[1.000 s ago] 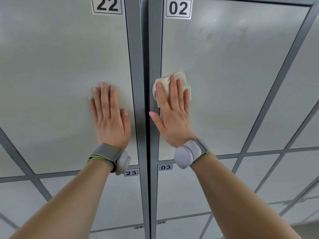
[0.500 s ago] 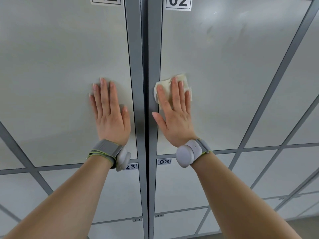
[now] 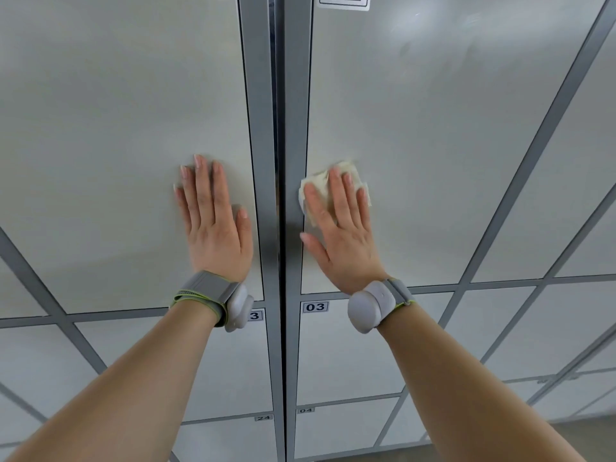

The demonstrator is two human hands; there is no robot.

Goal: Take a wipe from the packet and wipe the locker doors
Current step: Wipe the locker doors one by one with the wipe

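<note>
Wipe (image 3: 322, 186) under flat right hand (image 3: 343, 235), locker door (image 3: 433, 145)

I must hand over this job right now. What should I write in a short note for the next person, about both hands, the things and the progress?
Left hand: flat on the left door, fingers straight, holding nothing.
Right hand: flat, pressing the wipe on the right door, near its left edge.
Packet: not in view.
Done: wipe taken out, wiping begun on the right door.
Left: how much is already wiped cannot be told. Faint marks show near the right door's top. Other doors, such as door 03 below, probably remain.
</note>
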